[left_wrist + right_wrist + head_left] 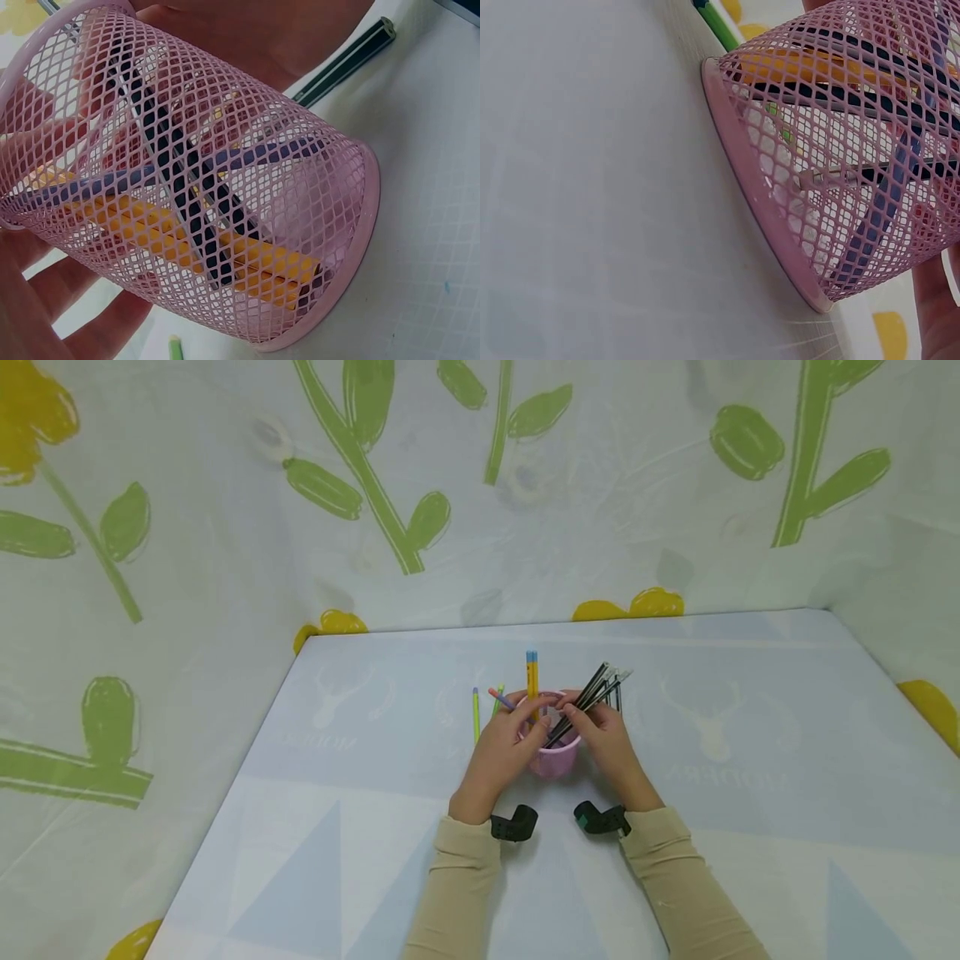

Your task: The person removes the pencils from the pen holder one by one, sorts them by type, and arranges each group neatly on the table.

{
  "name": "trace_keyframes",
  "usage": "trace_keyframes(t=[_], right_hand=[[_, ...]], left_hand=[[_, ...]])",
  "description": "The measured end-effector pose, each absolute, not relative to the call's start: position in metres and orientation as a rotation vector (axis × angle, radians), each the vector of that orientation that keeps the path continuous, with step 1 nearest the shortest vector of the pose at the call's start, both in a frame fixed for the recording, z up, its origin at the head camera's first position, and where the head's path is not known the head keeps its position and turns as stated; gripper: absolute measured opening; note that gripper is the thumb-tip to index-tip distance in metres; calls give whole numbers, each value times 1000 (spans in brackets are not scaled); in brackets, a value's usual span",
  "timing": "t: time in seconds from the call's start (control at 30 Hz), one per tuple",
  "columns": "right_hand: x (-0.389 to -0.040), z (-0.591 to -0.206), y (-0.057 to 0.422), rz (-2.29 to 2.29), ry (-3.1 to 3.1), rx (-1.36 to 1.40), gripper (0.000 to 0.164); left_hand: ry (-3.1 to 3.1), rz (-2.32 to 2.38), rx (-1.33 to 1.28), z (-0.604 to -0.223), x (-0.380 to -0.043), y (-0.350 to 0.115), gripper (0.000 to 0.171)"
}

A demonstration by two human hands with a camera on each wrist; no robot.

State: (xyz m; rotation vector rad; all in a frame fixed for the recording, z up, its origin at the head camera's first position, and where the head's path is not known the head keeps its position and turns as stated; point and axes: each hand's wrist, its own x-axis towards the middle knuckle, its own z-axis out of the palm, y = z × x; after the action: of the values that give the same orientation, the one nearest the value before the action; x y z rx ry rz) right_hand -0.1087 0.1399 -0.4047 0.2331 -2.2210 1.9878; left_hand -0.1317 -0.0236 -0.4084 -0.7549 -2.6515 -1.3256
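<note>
A pink mesh pencil cup [553, 766] stands upright between the hands. My left hand [497, 758] holds its left side, fingers about the rim beside two yellow pencils [532, 675] with blue ends. A purple pencil [247, 157] leans inside, its orange tip sticking out at the left. At the right rim, my right hand [611, 750] grips a bundle of black pencils [596, 685], whose lower ends are inside the cup. One black pencil's silver end [829, 178] shows through the mesh. Fingers partly hide the cup's opening.
Yellow-green pencils [476, 714] lie on the table [315, 860] left of the cup. Another black pencil [345, 64] lies on the right, behind the right hand. A white curtain with green leaves [615, 502] borders the table's back and sides.
</note>
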Motion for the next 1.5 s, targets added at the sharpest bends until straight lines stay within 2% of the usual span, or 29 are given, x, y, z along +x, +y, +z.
trace_keyframes(t=[0.23, 0.6, 1.07, 1.5], right_hand=[[-109, -405, 141, 2031, -2205, 237, 20], [-109, -404, 140, 1999, -2210, 245, 20], [-109, -404, 140, 1995, -2223, 270, 21], [-109, -405, 139, 2032, -2189, 295, 21]], left_hand=[[-2637, -1342, -758, -406, -131, -23, 31], [-2577, -1339, -768, -406, -132, -23, 37], [-2616, -1389, -658, -405, -131, -23, 62], [-2622, -1406, -662, -406, -131, -23, 56]])
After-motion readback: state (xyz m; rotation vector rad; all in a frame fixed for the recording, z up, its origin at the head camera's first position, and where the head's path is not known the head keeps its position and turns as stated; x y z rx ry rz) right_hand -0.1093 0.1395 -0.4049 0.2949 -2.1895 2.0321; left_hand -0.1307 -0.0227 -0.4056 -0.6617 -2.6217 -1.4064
